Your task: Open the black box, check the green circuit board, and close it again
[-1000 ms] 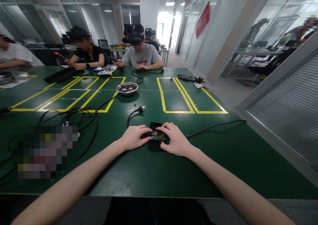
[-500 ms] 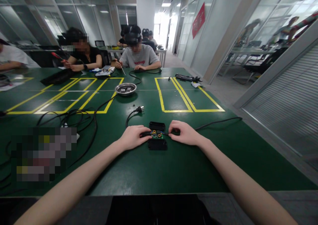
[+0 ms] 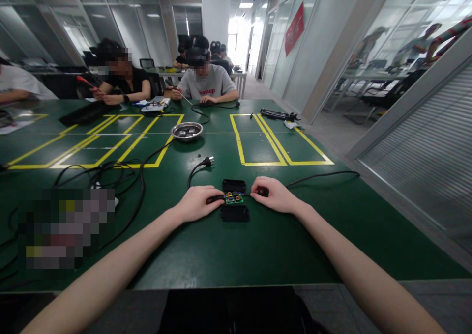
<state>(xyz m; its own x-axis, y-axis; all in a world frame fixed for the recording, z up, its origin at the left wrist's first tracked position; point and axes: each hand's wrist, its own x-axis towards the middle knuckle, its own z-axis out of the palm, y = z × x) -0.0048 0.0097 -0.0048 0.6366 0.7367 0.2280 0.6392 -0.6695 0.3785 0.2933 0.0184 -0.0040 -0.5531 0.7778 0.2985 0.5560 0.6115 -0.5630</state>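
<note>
A small green circuit board (image 3: 233,198) lies on the green table (image 3: 258,245) between two black plastic shell halves, one behind it (image 3: 233,184) and one in front (image 3: 235,213). My left hand (image 3: 198,202) is closed on the black cable end at the board's left side. My right hand (image 3: 275,195) is closed on the black cable (image 3: 324,175) that leaves the board's right side and runs off toward the right edge. Both hands rest on the table.
A plug (image 3: 207,161) on a black cord lies just behind the board. A metal bowl (image 3: 187,130) with small parts stands further back. Tangled black cables (image 3: 106,174) lie at left. Yellow tape boxes (image 3: 273,142) mark the table. Other people sit along the far side.
My right hand has come off the board and moved right onto the cable, uncovering the board and both shell halves. My left hand has stayed put.
</note>
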